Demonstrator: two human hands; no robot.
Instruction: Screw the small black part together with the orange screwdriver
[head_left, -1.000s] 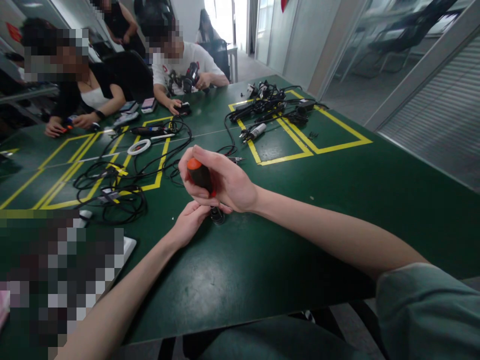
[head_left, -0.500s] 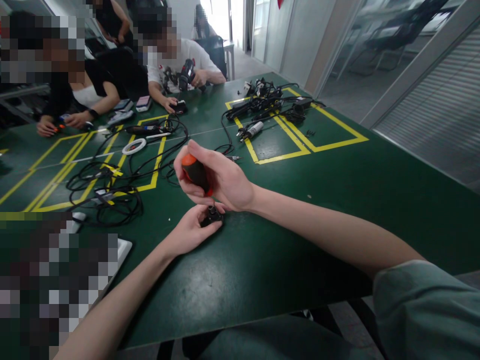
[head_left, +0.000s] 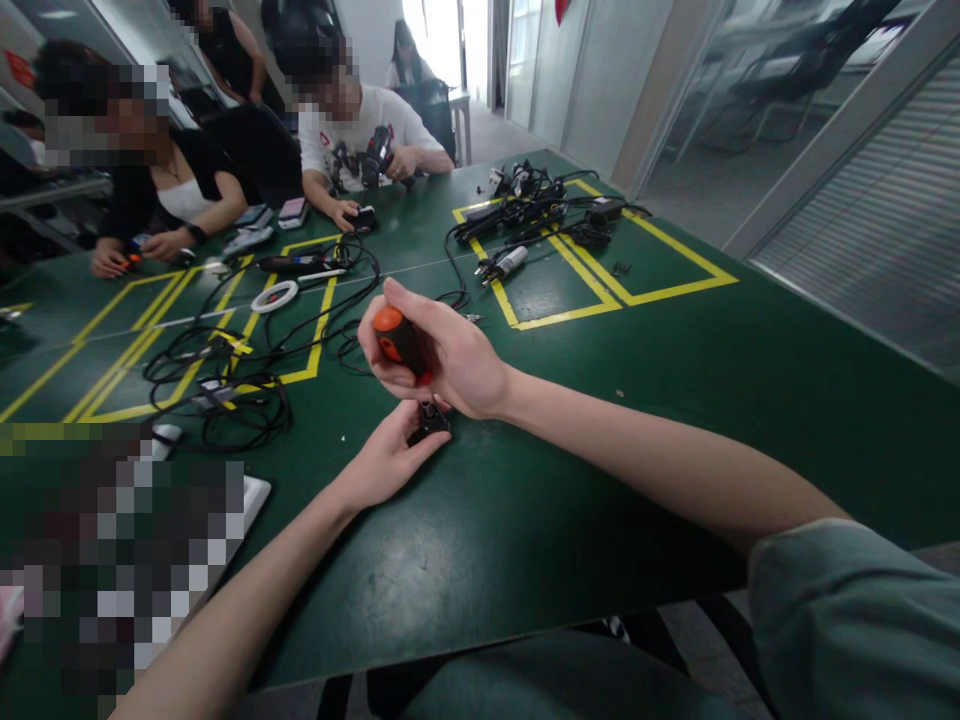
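Observation:
My right hand [head_left: 442,355] is wrapped round the orange and black handle of a screwdriver [head_left: 399,340]. The tool points down, tilted, its lower end meeting a small black part [head_left: 430,417] on the table. That part is gripped between the thumb and fingers of my left hand [head_left: 390,450], which rests on the green tabletop. Some of the part is hidden by my fingers, so its exact kind cannot be made out.
Coiled black cables [head_left: 217,390] lie to the left, near a white ring [head_left: 274,296]. Farther right is a heap of black cords and plugs [head_left: 525,205] among yellow tape lines. Across the table, a co-worker in a white shirt [head_left: 390,120] holds a power drill [head_left: 377,157].
The view has shifted slightly, so the left side of the scene sits a little farther right. Both hands keep their grips, with the screwdriver still on the black part.

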